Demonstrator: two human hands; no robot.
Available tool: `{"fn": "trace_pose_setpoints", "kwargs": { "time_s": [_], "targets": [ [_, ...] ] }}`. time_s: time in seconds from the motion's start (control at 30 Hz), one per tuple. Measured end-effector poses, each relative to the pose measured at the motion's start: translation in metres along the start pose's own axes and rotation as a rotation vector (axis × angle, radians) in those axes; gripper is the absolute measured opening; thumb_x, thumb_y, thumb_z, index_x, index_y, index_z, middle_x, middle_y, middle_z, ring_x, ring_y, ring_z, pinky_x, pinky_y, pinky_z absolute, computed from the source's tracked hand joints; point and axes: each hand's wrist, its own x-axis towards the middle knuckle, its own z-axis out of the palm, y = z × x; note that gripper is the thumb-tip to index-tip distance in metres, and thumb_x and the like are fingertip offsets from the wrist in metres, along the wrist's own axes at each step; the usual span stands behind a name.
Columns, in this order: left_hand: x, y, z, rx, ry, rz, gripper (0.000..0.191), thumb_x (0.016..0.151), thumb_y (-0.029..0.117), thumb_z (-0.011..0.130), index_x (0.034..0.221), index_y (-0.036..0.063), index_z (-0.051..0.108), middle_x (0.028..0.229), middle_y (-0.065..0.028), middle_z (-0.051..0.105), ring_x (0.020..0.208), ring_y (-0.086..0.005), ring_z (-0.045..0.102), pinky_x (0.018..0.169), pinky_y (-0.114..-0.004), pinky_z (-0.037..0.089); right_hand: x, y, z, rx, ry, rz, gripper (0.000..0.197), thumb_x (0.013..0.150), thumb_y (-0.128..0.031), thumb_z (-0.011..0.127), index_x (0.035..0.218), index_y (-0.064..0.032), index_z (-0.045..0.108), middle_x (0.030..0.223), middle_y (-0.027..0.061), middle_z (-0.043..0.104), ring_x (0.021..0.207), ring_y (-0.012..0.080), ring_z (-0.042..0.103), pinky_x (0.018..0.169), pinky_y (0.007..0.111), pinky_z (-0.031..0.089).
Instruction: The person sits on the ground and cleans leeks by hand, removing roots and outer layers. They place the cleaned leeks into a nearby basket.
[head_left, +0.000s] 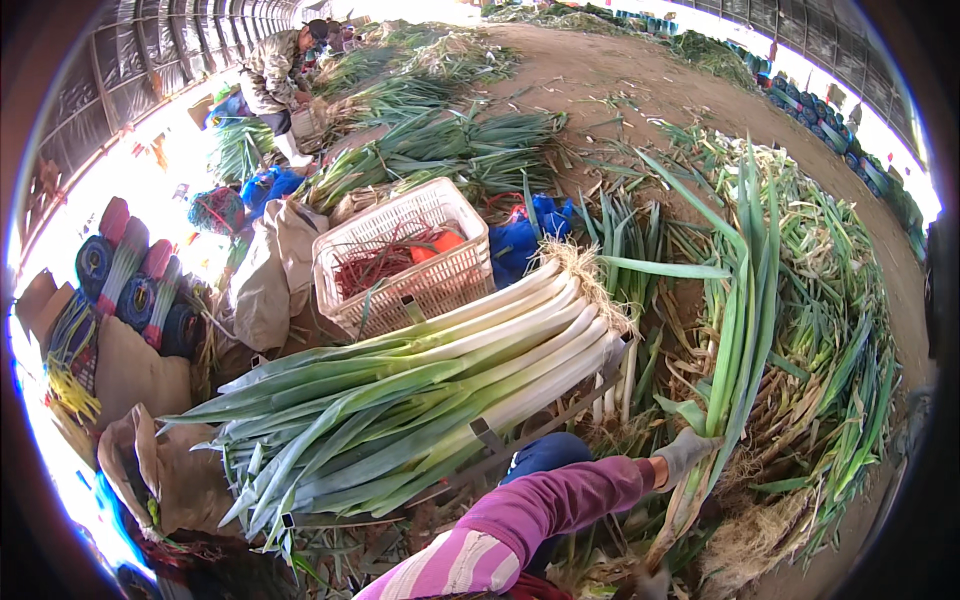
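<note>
My left hand (686, 456), in a grey glove, is closed around a green-leaved leek (731, 375) at the right of centre. The leek stands upright, its leaves bent at the top and its lower end covered in brown outer layers. A blurred grey shape at the bottom edge looks like my right hand (652, 583), beside the leek's lower end; its fingers are not clear. Left of my left hand, a row of leeks with white stalks (517, 337) lies on a metal frame (487, 435), roots towards the upper right and green leaves towards the lower left.
Behind the row stands a plastic crate (405, 296) with red ties and an orange item. Loose leeks and trimmings (817, 360) cover the ground at right. Rolled netting (135, 292) and sacks (262, 277) lie at left. A person (277, 75) bends over leeks at upper left.
</note>
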Motion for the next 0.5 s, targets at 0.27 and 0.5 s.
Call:
{"fn": "trace_pose_setpoints", "kwargs": {
  "time_s": [0.27, 0.5],
  "targets": [
    [-0.005, 0.011, -0.009, -0.011, -0.067, 0.222, 0.053, 0.088, 0.019, 0.075, 0.135, 0.0062, 0.054, 0.117, -0.0072, 0.065, 0.102, -0.0183, 0.059, 0.09, -0.031, 0.047, 0.094, -0.085, -0.012, 0.634, -0.008, -0.046, 0.038, 0.098, -0.02, 0.059, 0.127, 0.0054, 0.058, 0.118, 0.0095, 0.064, 0.104, 0.0187, 0.061, 0.089, 0.034, 0.049],
    [-0.017, 0.023, -0.011, -0.005, -0.049, 0.193, 0.05, 0.087, 0.017, 0.073, 0.132, 0.0066, 0.054, 0.113, -0.0076, 0.065, 0.101, -0.0182, 0.058, 0.091, -0.031, 0.046, 0.078, -0.109, 0.002, 0.845, 0.053, -0.172, 0.042, 0.104, -0.028, 0.052, 0.128, 0.0058, 0.058, 0.119, 0.011, 0.064, 0.105, 0.0194, 0.061, 0.09, 0.033, 0.049]
  ]
}}
